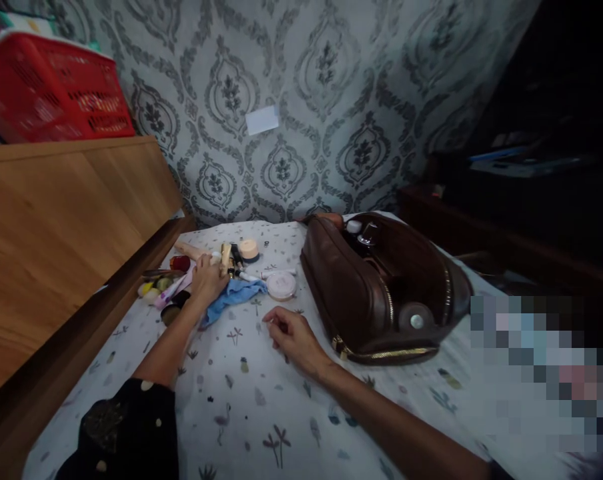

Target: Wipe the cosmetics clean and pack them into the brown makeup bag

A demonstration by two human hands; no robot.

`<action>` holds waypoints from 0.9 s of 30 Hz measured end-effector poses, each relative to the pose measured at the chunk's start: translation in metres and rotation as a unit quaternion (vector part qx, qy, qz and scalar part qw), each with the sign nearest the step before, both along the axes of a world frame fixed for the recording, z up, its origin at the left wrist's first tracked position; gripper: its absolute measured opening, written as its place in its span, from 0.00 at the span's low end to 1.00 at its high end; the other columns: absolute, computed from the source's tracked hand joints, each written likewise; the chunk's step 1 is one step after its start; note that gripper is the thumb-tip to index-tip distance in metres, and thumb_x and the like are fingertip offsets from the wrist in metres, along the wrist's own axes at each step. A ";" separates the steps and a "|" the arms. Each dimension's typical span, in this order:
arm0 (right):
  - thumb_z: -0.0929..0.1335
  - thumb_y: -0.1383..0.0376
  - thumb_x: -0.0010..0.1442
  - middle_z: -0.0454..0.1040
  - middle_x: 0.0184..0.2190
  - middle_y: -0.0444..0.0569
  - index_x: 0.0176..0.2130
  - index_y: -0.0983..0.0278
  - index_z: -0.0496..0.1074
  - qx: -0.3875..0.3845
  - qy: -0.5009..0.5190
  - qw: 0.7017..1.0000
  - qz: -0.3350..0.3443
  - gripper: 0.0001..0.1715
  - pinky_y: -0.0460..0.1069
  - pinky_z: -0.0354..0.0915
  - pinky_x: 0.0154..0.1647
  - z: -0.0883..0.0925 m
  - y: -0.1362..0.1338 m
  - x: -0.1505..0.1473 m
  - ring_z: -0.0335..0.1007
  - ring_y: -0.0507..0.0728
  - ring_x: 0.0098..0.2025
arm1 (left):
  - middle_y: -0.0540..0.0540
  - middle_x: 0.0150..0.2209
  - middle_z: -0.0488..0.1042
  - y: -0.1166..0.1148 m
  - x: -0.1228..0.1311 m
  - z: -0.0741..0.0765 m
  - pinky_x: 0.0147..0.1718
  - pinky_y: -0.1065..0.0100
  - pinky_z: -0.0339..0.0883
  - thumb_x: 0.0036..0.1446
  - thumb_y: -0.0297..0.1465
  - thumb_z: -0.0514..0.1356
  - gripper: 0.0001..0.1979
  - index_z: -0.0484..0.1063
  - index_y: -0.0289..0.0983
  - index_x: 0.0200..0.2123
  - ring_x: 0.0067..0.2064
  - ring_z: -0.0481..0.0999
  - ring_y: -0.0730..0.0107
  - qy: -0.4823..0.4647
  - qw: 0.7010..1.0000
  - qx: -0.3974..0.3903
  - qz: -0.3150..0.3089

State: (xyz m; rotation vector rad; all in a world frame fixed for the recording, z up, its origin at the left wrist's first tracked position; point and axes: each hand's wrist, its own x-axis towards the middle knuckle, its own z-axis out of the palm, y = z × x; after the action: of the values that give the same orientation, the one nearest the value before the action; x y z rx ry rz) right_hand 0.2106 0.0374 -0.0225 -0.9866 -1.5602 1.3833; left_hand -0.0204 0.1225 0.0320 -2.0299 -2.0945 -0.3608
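My left hand (209, 279) is in a cluster of cosmetics on the printed sheet, its fingers curled down around something small that I cannot make out. A white cap shows by its fingertips. Beside it lie a gold-coloured tube (225, 257), a peach-lidded jar (249, 250) and a blue cloth (236, 298). A round pale compact (281, 285) lies further right. Nearer to me, my right hand (294, 339) hovers low over the sheet with loosely bent fingers, thumb and index apart, holding nothing. To its right stands a brown toiletry bag (331, 280), unzipped, with a few bottles inside.
A wooden panel (71, 247) borders the left side, and a red basket (56, 90) sits on top. The patterned wall (326, 133) closes off the back. Dark furniture (511, 233) is at the right. The sheet (251, 413) runs toward me.
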 end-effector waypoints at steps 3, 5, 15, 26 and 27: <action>0.63 0.61 0.53 0.61 0.21 0.38 0.35 0.63 0.69 0.000 0.005 1.000 0.000 0.11 0.40 0.52 0.11 0.001 0.001 0.000 0.63 0.49 0.19 | 0.37 0.52 0.71 -0.017 0.008 0.001 0.56 0.55 0.63 0.59 0.31 0.57 0.05 0.71 0.36 0.35 0.58 0.67 0.51 -0.003 0.997 -0.005 -0.083; 0.64 0.60 0.53 0.61 0.21 0.38 0.36 0.63 0.69 -0.003 0.005 1.000 -0.001 0.12 0.40 0.53 0.10 0.003 0.000 0.000 0.63 0.49 0.19 | 0.42 0.42 0.75 -0.031 0.014 -0.003 0.50 0.58 0.67 0.60 0.31 0.57 0.04 0.70 0.38 0.37 0.49 0.74 0.56 -0.011 0.993 -0.015 -0.119; 0.65 0.55 0.52 0.61 0.20 0.38 0.37 0.62 0.70 -0.019 -0.005 1.000 0.012 0.16 0.41 0.54 0.09 0.002 0.001 0.000 0.59 0.49 0.18 | 0.42 0.47 0.76 -0.059 0.019 -0.030 0.46 0.62 0.69 0.68 0.33 0.52 0.11 0.69 0.40 0.49 0.50 0.75 0.59 -0.093 0.989 0.015 -0.115; 0.66 0.52 0.51 0.63 0.16 0.37 0.36 0.63 0.69 -0.018 -0.024 1.000 0.004 0.19 0.42 0.53 0.11 0.001 0.004 0.000 0.56 0.49 0.16 | 0.43 0.49 0.75 -0.064 0.006 -0.038 0.49 0.62 0.69 0.58 0.25 0.57 0.24 0.64 0.38 0.58 0.49 0.75 0.61 -0.235 0.958 0.054 -0.155; 0.66 0.52 0.51 0.63 0.16 0.37 0.37 0.63 0.69 -0.018 -0.024 1.000 0.003 0.19 0.42 0.54 0.12 0.001 0.004 0.000 0.56 0.49 0.16 | 0.43 0.50 0.74 -0.065 0.007 -0.037 0.50 0.62 0.69 0.57 0.23 0.56 0.25 0.63 0.39 0.58 0.50 0.75 0.61 -0.233 0.957 0.057 -0.162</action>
State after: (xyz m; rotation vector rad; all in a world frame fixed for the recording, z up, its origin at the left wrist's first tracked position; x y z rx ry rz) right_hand 0.2105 0.0412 -0.0217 -1.0446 -1.5791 1.4042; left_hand -0.0138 0.0577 -0.0054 -2.3961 -1.8940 -1.0828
